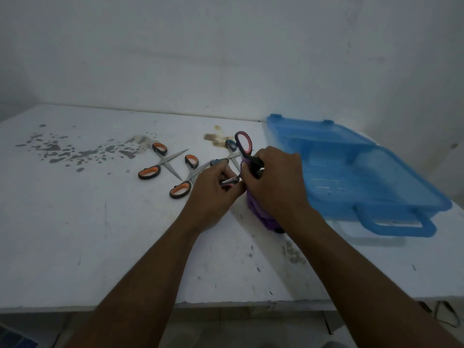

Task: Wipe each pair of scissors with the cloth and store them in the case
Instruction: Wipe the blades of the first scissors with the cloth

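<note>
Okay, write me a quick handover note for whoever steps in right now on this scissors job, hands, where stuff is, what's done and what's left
Left hand: holding the blade end of the pink-handled scissors.
Right hand: gripping the same scissors with the purple cloth, mid-wipe.
On the table: two orange-handled scissors and blue-handled scissors, partly hidden behind the hands.
Blue case: at the right, lid looks shut; I can make out no scissors inside.
Done: nothing visibly stored. Left: finish this pair, wipe the other three, store all.

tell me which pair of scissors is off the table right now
The pink-handled scissors, held up between the left hand and right hand; the orange-handled and blue-handled pairs lie flat.
</note>
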